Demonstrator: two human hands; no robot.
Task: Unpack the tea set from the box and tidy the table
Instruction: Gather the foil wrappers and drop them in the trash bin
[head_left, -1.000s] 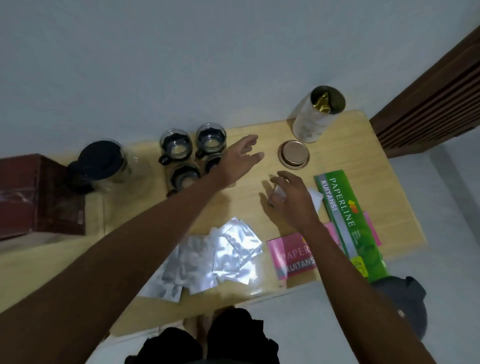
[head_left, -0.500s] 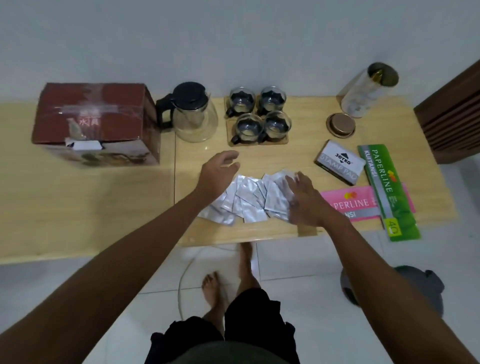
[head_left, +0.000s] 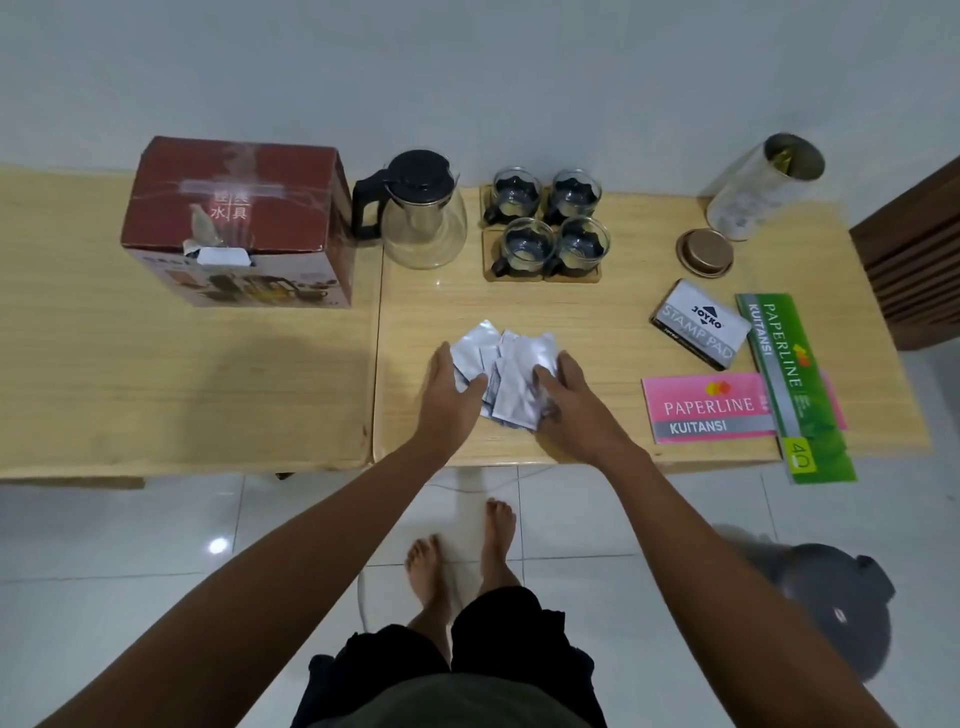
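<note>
Several silver foil sachets (head_left: 511, 374) lie bunched on the wooden table (head_left: 597, 317) near its front edge. My left hand (head_left: 453, 387) presses against the pile's left side with straight fingers. My right hand (head_left: 563, 392) pushes on the pile's right side, fingers flat on the foil. At the back stand a glass teapot (head_left: 423, 218) with a black lid and several glass cups (head_left: 548, 223) on wooden coasters. The red tea set box (head_left: 234, 218) sits closed on the adjoining table at left.
A metal tin (head_left: 761, 187) stands open at back right, its copper lid (head_left: 705, 253) beside it. A stamp pad box (head_left: 698, 322), a pink receipt book (head_left: 706, 408) and a green receipt book (head_left: 792, 379) lie at right. A dark bin (head_left: 831, 597) stands on the floor.
Both hands came back from the table's rear to the sachets and have swept the spread-out sachets inward into a tighter pile. The stamp pad box now lies on the table.
</note>
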